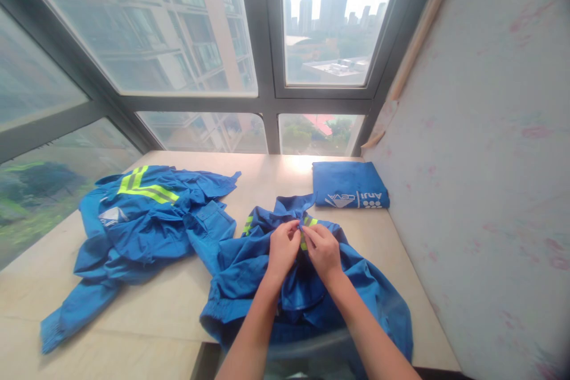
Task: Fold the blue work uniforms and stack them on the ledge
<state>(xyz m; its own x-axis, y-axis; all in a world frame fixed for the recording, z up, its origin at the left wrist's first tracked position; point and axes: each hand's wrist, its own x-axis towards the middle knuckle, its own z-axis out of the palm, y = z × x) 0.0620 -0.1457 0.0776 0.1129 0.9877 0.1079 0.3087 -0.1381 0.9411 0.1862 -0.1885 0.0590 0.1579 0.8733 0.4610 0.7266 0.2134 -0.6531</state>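
While the jacket [249,267] lies in loose folds at the lower centre of the frame, both hands meet just below its collar [289,206]. The left hand [284,246] and the right hand [325,252] each hold the cloth in a narrow pinch, fingertips close together; exactly what sits between them is too small to tell. Such a grip probably gives fine control over a small spot, and the table [249,184] seems to carry the garment's weight, leaving the fingers free of it. The spare jacket [151,231] spreads crumpled at the left, a sleeve towards the lower left. The folded garment [350,181], right of centre, lies flat beyond the collar, perhaps to keep its folds neat.
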